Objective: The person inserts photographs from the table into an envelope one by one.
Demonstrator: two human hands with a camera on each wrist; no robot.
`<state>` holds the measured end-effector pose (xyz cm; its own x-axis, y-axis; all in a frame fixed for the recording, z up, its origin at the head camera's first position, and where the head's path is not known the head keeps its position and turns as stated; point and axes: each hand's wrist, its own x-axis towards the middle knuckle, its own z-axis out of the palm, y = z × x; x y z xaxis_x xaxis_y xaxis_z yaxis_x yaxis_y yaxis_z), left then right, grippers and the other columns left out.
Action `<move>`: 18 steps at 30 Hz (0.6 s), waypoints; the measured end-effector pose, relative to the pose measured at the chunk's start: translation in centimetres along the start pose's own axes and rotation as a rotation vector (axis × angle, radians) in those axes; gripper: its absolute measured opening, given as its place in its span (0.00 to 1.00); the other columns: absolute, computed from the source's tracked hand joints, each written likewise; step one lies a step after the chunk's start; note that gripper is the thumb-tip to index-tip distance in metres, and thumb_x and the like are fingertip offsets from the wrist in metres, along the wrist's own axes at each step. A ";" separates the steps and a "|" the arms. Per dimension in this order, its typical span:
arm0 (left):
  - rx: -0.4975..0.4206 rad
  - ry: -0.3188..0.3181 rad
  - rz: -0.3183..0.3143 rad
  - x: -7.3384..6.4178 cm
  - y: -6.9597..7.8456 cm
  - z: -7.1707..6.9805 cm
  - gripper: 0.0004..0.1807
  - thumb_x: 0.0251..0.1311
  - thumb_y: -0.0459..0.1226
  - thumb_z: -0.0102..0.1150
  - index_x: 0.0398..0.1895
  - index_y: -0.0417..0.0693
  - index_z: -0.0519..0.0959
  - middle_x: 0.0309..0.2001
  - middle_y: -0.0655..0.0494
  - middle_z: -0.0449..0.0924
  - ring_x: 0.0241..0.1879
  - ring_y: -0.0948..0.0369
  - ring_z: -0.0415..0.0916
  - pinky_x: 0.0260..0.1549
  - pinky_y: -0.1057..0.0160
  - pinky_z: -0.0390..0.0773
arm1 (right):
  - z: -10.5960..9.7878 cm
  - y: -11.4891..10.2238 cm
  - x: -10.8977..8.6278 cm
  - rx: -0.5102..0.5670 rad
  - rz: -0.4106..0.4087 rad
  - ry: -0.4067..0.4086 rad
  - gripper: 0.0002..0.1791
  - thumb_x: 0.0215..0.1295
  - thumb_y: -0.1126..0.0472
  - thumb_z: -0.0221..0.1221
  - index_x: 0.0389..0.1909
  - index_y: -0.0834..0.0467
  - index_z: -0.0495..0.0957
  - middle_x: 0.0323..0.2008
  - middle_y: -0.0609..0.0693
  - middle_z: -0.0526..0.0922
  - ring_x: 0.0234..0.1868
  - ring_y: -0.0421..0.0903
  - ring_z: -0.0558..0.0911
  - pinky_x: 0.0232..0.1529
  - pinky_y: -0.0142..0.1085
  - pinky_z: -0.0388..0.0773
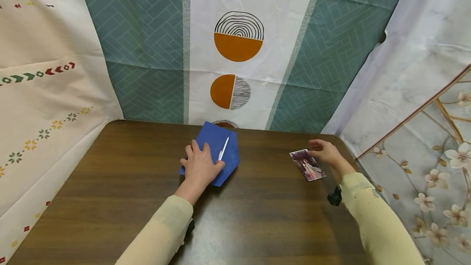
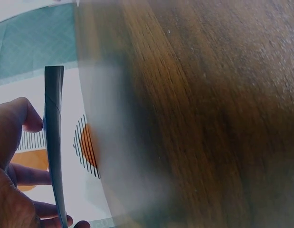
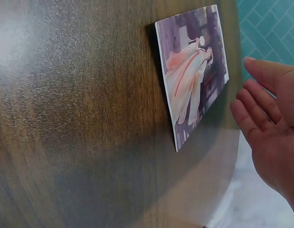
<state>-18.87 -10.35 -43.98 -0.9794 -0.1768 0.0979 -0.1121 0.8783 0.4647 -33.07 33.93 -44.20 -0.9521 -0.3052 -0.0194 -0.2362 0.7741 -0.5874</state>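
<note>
My left hand [image 1: 200, 167] spreads over a blue paper envelope [image 1: 229, 156] and grips it, with the thumb at the near edge. A white strip [image 1: 223, 148] shows along a slit in the blue paper. Seen edge-on in the left wrist view, the envelope [image 2: 54, 137] is a thin dark band with fingertips curling past its lower end. On the right of the table lies a picture card [image 1: 308, 165] showing a figure in a flowing pale dress. My right hand [image 1: 325, 152] hovers at its upper right side, fingers loosely extended, with nothing between them in the right wrist view.
Both things are on or over a brown wooden table [image 1: 265, 216]. A patterned cloth [image 1: 239, 44] hangs behind its back edge. Floral cloth [image 1: 434, 167] hangs along the right side, and cream cloth [image 1: 48, 105] along the left.
</note>
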 end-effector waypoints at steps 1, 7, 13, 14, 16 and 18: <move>0.001 0.001 0.000 0.0 0.0 0.0 0.44 0.64 0.52 0.67 0.76 0.33 0.70 0.79 0.22 0.53 0.75 0.29 0.55 0.57 0.22 0.69 | 0.0 0.1 0.1 -0.003 -0.006 0.000 0.28 0.73 0.65 0.66 0.67 0.77 0.72 0.60 0.76 0.81 0.62 0.72 0.81 0.60 0.59 0.80; 0.006 0.004 -0.004 -0.1 -0.3 -0.1 0.44 0.64 0.52 0.67 0.76 0.34 0.71 0.79 0.22 0.54 0.75 0.29 0.55 0.57 0.21 0.69 | 0.2 0.6 0.5 -0.003 -0.006 -0.005 0.28 0.73 0.66 0.65 0.68 0.77 0.71 0.61 0.76 0.80 0.63 0.72 0.80 0.61 0.60 0.79; 0.008 0.008 -0.001 -0.1 -0.2 0.0 0.44 0.63 0.52 0.67 0.75 0.34 0.71 0.78 0.22 0.54 0.74 0.28 0.55 0.56 0.22 0.69 | 0.7 1.2 1.0 -0.011 0.009 -0.017 0.29 0.72 0.66 0.66 0.67 0.77 0.71 0.62 0.75 0.79 0.64 0.72 0.80 0.62 0.60 0.78; 0.008 0.008 -0.001 -0.1 -0.2 0.0 0.44 0.63 0.52 0.68 0.75 0.34 0.71 0.78 0.22 0.54 0.74 0.28 0.55 0.56 0.22 0.69 | 0.8 1.2 1.1 -0.018 0.010 -0.020 0.28 0.72 0.66 0.66 0.67 0.77 0.72 0.62 0.75 0.80 0.63 0.72 0.80 0.62 0.59 0.78; 0.007 0.007 -0.002 -0.1 -0.2 -0.1 0.44 0.63 0.52 0.68 0.75 0.33 0.71 0.78 0.22 0.54 0.74 0.28 0.55 0.56 0.21 0.69 | 1.0 1.3 1.1 -0.029 0.010 -0.025 0.28 0.72 0.66 0.66 0.66 0.77 0.73 0.61 0.75 0.80 0.62 0.72 0.81 0.61 0.60 0.78; 0.010 0.009 -0.002 -0.2 -0.2 -0.1 0.44 0.63 0.53 0.68 0.75 0.33 0.71 0.78 0.21 0.54 0.74 0.28 0.56 0.55 0.22 0.69 | 1.1 1.3 1.2 -0.041 0.011 -0.028 0.27 0.71 0.66 0.67 0.65 0.77 0.73 0.60 0.75 0.81 0.61 0.71 0.81 0.60 0.60 0.79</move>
<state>-18.66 -10.57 -44.03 -0.9776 -0.1825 0.1045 -0.1159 0.8823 0.4562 -34.30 34.01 -45.88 -0.9491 -0.3111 -0.0487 -0.2336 0.7995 -0.5534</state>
